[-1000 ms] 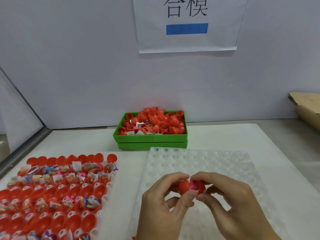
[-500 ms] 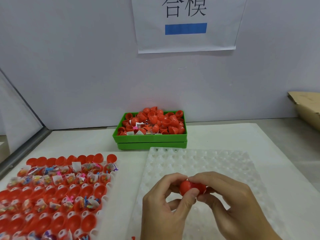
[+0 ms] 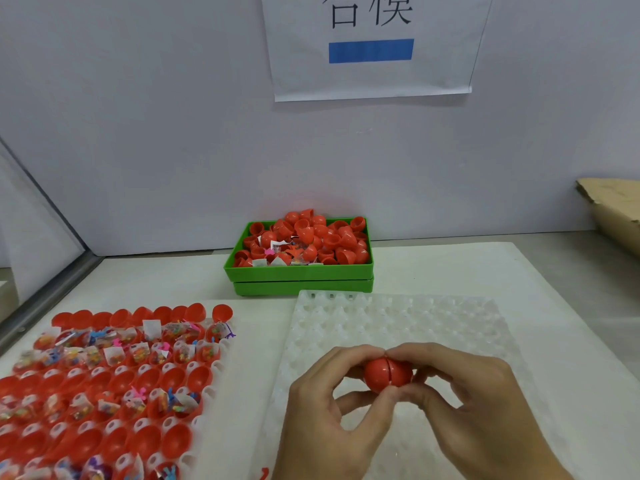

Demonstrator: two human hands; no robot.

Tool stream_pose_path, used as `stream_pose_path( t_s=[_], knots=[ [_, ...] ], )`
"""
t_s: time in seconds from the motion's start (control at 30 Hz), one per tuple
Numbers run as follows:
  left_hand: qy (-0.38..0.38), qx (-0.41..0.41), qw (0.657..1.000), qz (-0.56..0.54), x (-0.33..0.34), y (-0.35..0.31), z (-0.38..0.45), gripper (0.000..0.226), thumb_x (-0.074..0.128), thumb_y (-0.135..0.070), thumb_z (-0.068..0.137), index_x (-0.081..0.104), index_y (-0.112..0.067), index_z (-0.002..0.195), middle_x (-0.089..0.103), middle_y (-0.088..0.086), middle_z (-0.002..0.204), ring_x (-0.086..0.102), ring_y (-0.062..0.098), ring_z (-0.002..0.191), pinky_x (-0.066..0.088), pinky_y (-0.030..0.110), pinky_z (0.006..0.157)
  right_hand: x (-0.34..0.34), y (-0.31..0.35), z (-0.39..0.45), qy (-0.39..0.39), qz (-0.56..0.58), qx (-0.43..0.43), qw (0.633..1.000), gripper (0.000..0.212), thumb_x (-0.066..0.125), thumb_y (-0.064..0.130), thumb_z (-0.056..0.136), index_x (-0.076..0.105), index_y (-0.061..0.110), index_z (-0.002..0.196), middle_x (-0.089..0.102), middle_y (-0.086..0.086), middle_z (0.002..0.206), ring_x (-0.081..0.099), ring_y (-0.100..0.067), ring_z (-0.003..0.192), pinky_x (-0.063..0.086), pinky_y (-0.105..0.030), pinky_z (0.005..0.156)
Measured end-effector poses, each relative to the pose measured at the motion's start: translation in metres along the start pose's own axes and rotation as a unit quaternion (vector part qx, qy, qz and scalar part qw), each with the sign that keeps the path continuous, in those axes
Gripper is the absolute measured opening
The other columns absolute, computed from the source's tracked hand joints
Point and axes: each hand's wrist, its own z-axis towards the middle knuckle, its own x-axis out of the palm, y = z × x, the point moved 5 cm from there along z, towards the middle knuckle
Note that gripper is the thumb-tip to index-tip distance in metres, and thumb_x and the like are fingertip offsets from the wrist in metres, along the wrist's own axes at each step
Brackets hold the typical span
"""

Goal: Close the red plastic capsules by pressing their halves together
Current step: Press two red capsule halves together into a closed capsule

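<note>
Both hands, left hand (image 3: 329,407) and right hand (image 3: 474,410), pinch the red capsule (image 3: 388,374) above the clear tray's (image 3: 450,327) near edge, its halves seemingly almost joined, seam showing.

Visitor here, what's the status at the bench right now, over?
Left hand and right hand both pinch one red capsule. Halves together, seam line showing. Held over the clear tray. Nothing in the way.
</note>
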Motion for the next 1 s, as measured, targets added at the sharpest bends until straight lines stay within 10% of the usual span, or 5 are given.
stream_pose_path(
  t_s=[0.47, 1.0],
  knots=[
    [-0.04, -0.056, 0.997, -0.029, -0.008, 0.006, 0.002, 0.035, 0.086, -0.042, 0.049, 0.079, -0.036, 0.083, 0.074, 0.0, 0.081, 0.071, 0.012, 0.079, 0.06, 0.025, 0.065, 0.003, -0.009, -0.004, -0.01, 0.104, 0.071, 0.992, 0.025, 0.073, 0.028, 0.074, 0.077, 0.027, 0.099, 0.076, 0.016, 0.091, 0.072, -0.013, 0.076, 0.059, -0.032, 0.07],
    [-0.032, -0.053, 0.998, 0.0, -0.008, 0.006, 0.004, 0.033, 0.088, -0.024, 0.047, 0.08, -0.038, 0.077, 0.071, 0.0, 0.077, 0.067, 0.01, 0.073, 0.059, 0.026, 0.064, 0.006, -0.016, -0.007, -0.014, 0.106, 0.081, 0.991, 0.061, 0.075, -0.025, 0.063, 0.078, 0.028, 0.094, 0.077, 0.011, 0.086, 0.075, -0.012, 0.075, 0.06, -0.029, 0.064]
  ],
)
